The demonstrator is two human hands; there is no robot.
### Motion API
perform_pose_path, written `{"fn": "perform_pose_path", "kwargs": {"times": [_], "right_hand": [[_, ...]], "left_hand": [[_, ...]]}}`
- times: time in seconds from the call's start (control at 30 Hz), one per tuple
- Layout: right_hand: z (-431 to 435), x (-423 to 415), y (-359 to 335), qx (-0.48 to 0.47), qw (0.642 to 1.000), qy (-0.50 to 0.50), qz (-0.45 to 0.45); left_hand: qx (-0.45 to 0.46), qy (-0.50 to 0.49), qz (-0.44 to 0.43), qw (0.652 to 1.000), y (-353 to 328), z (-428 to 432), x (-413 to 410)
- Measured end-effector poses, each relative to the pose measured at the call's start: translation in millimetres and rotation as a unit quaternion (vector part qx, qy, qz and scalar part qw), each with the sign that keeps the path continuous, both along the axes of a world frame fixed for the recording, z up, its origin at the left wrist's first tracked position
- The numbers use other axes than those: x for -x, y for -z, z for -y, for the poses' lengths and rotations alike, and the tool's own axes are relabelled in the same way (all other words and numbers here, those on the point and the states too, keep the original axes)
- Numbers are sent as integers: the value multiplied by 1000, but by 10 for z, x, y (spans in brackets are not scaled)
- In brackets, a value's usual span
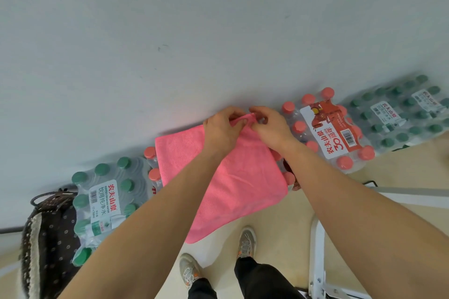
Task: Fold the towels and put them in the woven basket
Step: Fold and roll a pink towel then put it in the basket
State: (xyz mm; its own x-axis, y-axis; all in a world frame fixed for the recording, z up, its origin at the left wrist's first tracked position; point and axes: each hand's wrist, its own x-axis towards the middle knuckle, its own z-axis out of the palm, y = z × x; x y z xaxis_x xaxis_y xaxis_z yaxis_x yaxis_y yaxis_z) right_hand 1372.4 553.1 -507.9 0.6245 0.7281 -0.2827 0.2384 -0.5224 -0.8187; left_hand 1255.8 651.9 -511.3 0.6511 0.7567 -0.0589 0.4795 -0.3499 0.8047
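Wall (pixel 170 31): a pale, plain surface fills the upper half of the view and meets the floor (pixel 279 221) along a slanting line just behind the hands.
Row at the wall's foot: shrink-wrapped bottle packs stand side by side, namely a green-capped pack (pixel 107 201) at left, a red-capped pack (pixel 332 128) at right, and a second green-capped pack (pixel 401 114) further right.
Half-hidden pack (pixel 151 167): red caps show at the towel's left and right edges; the rest is covered.
Open room: bare beige floor lies between the packs and the person's shoes (pixel 246 241).
Right boundary: a white metal frame (pixel 318 262) rises near the right forearm.
Pink towel (pixel 230 182): held up in the air in front of the packs, it hangs slantwise with its lower corner just above the shoes.
Woven basket (pixel 52 199): dark, with a looped handle and a dotted lining, it sits at lower left, touching the left green-capped pack and well apart from the towel.
Left hand (pixel 222 128): the arm is stretched forward and the curled fingers pinch the towel's top edge.
Right hand (pixel 269 126): just beside the left hand, its thumb and fingers are curled and pinch the same bunched top edge.
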Motion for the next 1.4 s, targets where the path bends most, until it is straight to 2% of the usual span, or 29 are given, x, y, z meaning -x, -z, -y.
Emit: {"fn": "perform_pose_path", "kwargs": {"times": [0.3, 0.6, 0.73, 0.97, 1.2, 1.4], "right_hand": [[219, 158, -298, -145, 987, 11, -69], [336, 197, -400, -132, 985, 41, -106], [327, 181, -494, -135, 978, 58, -147], [323, 155, -651, -119, 975, 36, -184], [355, 175, -757, -130, 973, 31, -189], [345, 238, -853, -132, 987, -14, -95]], "left_hand": [[20, 6, 64, 998, -223, 135, 216], [27, 28, 60, 997, -373, 177, 287], [0, 48, 57, 997, -416, 207, 275], [-18, 41, 39, 998, -535, 202, 227], [-11, 18, 55, 998, -658, 170, 209], [10, 30, 56, 998, -778, 178, 278]]}}
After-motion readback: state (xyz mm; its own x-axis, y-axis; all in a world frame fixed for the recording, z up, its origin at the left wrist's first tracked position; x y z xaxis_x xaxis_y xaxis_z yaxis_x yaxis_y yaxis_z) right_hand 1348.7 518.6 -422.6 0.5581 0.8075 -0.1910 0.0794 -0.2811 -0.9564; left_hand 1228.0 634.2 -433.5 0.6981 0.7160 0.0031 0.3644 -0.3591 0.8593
